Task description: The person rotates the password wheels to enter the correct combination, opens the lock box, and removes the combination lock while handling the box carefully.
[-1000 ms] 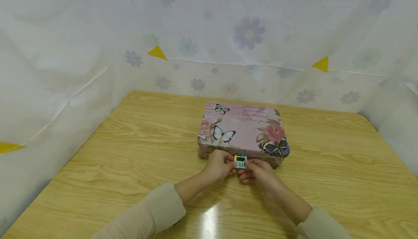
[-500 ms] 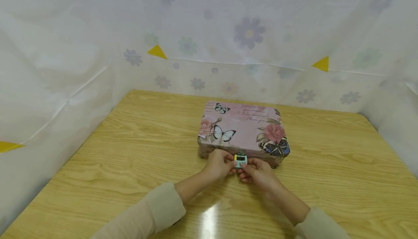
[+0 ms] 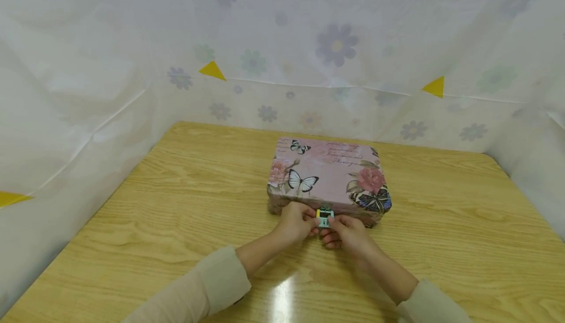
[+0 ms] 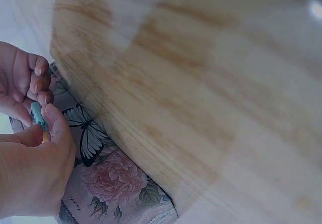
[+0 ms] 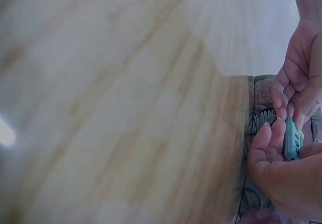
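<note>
A pink box (image 3: 328, 168) printed with butterflies and roses lies on the table, its lid down. At the clasp on its front hangs a small teal and yellow combination padlock (image 3: 325, 213). My left hand (image 3: 292, 224) pinches the padlock's left side between thumb and finger. On the other side my right hand (image 3: 352, 236) pinches it too, with the thumb over the number dials and the lower fingers curled beneath. The right wrist view shows the teal padlock (image 5: 291, 141) edge-on between both hands. In the left wrist view, the fingers hide most of the padlock (image 4: 37, 114).
The wood-grain table (image 3: 190, 186) extends on both sides of the box. A white flowered curtain (image 3: 282, 43) with yellow triangles encloses the back and sides. Light glares off the table near its front.
My right thumb slides down over the padlock's dials, then back up a little. My left hand keeps its pinch in place, and the box stays put.
</note>
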### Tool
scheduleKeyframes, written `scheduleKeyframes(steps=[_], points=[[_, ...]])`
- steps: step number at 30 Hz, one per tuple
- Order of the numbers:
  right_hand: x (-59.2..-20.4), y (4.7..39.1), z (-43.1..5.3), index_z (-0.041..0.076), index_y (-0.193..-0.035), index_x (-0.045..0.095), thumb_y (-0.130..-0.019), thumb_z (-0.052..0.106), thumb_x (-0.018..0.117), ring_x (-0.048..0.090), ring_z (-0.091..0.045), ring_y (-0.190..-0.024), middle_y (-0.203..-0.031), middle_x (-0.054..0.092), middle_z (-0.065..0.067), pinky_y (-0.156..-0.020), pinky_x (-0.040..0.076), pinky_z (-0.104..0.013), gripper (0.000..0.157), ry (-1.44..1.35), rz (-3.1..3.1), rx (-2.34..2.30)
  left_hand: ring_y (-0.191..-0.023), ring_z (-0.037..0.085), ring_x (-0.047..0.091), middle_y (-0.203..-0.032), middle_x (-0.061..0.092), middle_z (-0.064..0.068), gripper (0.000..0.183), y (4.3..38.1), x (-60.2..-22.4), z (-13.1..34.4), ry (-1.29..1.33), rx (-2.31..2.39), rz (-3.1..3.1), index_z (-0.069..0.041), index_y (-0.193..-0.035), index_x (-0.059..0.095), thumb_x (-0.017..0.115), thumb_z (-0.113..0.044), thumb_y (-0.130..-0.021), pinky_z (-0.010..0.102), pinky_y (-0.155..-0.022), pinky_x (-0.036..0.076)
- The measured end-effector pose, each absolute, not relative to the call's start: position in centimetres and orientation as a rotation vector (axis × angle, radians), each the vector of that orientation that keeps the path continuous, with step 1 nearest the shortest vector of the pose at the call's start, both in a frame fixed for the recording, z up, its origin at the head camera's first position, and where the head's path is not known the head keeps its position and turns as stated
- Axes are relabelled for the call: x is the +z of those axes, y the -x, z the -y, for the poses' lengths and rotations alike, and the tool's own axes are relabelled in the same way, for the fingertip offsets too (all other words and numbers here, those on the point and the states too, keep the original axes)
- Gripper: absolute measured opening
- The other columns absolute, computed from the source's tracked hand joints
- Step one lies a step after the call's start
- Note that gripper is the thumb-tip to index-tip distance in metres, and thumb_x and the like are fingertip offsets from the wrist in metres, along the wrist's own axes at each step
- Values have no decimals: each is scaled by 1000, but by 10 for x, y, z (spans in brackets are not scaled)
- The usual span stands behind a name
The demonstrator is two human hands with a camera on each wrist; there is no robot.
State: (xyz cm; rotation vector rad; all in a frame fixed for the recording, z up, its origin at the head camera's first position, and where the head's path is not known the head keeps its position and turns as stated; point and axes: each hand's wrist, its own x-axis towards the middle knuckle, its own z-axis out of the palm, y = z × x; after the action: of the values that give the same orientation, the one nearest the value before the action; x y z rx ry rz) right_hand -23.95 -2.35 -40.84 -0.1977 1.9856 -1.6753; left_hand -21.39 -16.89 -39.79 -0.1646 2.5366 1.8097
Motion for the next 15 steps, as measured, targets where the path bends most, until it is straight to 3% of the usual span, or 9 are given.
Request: scheduleKeyframes(steps=[15], points=[[-409,242,19,-13,-117,44,-101,13,37,59,-6,-67,-78,62,0,-63,55,-21,31,174,-1929,-1718,-68,34,69,-75,67,25,11,214,-396,169,170,1831,-2524,17,-89,62,62,8,-83,30,-58,60]])
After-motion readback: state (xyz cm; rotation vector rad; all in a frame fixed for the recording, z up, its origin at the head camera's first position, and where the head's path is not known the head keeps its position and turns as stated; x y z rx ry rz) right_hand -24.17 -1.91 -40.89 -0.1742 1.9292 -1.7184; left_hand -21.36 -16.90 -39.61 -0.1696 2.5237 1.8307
